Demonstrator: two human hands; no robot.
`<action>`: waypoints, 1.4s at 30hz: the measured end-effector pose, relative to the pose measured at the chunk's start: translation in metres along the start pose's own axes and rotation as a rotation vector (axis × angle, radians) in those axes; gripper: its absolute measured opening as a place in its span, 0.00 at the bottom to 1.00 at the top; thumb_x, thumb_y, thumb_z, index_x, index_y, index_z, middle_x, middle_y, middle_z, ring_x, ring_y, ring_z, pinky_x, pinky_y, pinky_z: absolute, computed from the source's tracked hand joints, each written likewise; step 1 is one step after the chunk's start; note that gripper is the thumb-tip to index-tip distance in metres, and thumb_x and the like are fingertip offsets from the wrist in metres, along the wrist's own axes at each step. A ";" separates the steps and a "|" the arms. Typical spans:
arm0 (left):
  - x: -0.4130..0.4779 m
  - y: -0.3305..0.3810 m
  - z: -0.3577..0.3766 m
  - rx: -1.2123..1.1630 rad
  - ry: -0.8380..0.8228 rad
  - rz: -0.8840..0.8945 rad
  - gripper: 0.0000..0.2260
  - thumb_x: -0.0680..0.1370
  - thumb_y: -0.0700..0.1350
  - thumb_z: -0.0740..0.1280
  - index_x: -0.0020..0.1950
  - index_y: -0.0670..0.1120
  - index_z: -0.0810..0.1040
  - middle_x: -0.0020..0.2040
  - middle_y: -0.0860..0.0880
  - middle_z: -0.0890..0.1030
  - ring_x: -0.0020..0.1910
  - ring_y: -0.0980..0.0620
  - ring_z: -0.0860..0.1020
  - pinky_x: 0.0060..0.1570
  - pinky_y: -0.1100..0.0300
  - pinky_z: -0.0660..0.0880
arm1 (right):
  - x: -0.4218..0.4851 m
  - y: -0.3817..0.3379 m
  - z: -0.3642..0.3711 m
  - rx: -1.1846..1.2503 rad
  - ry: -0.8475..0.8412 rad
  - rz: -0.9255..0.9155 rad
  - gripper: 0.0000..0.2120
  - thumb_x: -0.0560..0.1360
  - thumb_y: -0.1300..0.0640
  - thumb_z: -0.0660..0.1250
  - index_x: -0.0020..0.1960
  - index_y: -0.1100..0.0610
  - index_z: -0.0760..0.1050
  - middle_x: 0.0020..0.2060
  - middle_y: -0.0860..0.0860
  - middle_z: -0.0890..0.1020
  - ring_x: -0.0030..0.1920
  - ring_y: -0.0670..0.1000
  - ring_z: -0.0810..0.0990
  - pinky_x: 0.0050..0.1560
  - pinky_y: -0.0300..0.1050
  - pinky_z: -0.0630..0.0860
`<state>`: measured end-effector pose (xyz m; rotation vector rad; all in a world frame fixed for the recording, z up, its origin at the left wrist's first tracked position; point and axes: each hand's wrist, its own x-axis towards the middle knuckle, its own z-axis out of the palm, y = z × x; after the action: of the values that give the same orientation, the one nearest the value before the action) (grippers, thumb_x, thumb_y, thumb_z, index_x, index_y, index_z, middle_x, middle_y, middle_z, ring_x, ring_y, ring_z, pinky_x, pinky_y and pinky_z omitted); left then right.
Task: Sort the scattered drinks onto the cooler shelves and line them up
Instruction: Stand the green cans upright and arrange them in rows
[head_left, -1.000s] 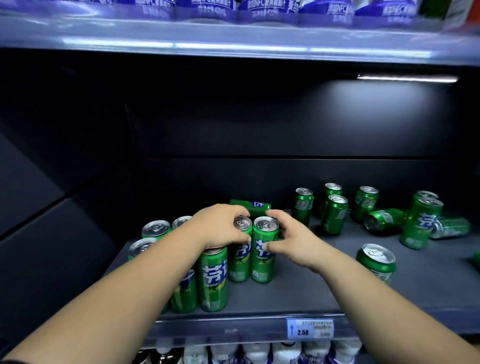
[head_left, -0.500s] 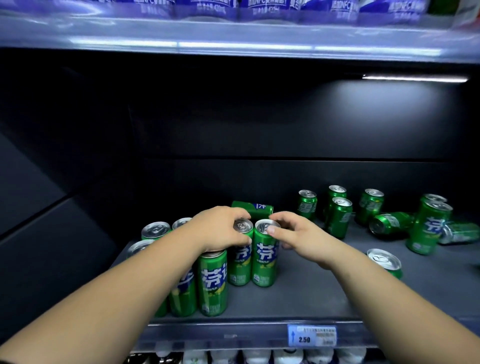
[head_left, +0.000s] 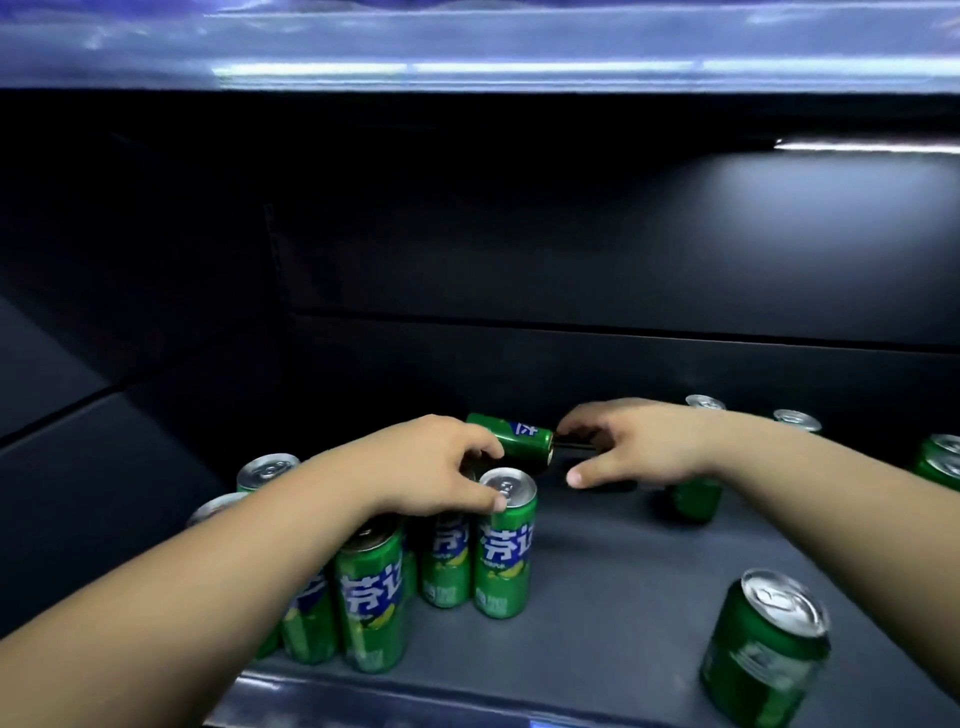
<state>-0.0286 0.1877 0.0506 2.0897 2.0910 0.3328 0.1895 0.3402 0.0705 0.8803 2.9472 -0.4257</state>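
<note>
From the head view, a cluster of slim upright green aluminium drink cans (head_left: 371, 597) stands at the left front of the dark grey cooler shelf (head_left: 597, 597). Behind it, one green can lying on its side (head_left: 511, 439) points its end to the right. The left hand (head_left: 441, 467) lies over the cluster's tops with fingers curled down, its thumb touching the rim of the front right can (head_left: 504, 551). The palm hides what is beneath, so I cannot tell whether it grips a can or only steadies the group. The right hand (head_left: 644, 447) is spread wide and holds nothing, forefinger and thumb just beside the tipped can's end. Another green can (head_left: 769, 654) stands alone at the right front, and more stand at the back right. A full can will likely feel weighty for its size. Its wall is stiff while sealed but smooth, perhaps slick with chill, and on its side it will roll at a nudge. The surest hold is probably round the middle of the barrel, thumb opposite fingers, then swung upright beside the cluster.
</note>
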 end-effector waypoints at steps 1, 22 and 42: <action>0.003 0.003 0.001 0.006 0.009 -0.013 0.28 0.71 0.65 0.70 0.68 0.56 0.74 0.61 0.55 0.79 0.57 0.56 0.77 0.57 0.60 0.74 | 0.004 0.006 -0.003 -0.002 -0.008 0.000 0.33 0.71 0.37 0.72 0.72 0.48 0.70 0.64 0.46 0.77 0.62 0.49 0.76 0.66 0.49 0.72; 0.033 0.037 0.031 0.109 0.045 -0.370 0.20 0.75 0.70 0.54 0.55 0.62 0.78 0.47 0.62 0.81 0.50 0.60 0.78 0.52 0.56 0.75 | 0.140 0.071 0.128 0.384 0.229 0.077 0.45 0.75 0.45 0.72 0.81 0.57 0.50 0.80 0.61 0.52 0.80 0.61 0.53 0.77 0.48 0.57; 0.032 0.036 0.036 0.048 0.123 -0.408 0.26 0.66 0.74 0.52 0.52 0.63 0.79 0.41 0.63 0.81 0.45 0.63 0.78 0.45 0.60 0.75 | 0.125 0.083 0.125 0.668 0.484 -0.071 0.35 0.65 0.61 0.81 0.69 0.55 0.73 0.57 0.48 0.72 0.58 0.46 0.71 0.57 0.32 0.63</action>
<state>0.0158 0.2207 0.0275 1.6418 2.5481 0.3598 0.1242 0.4403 -0.0842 1.0437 3.3061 -1.4486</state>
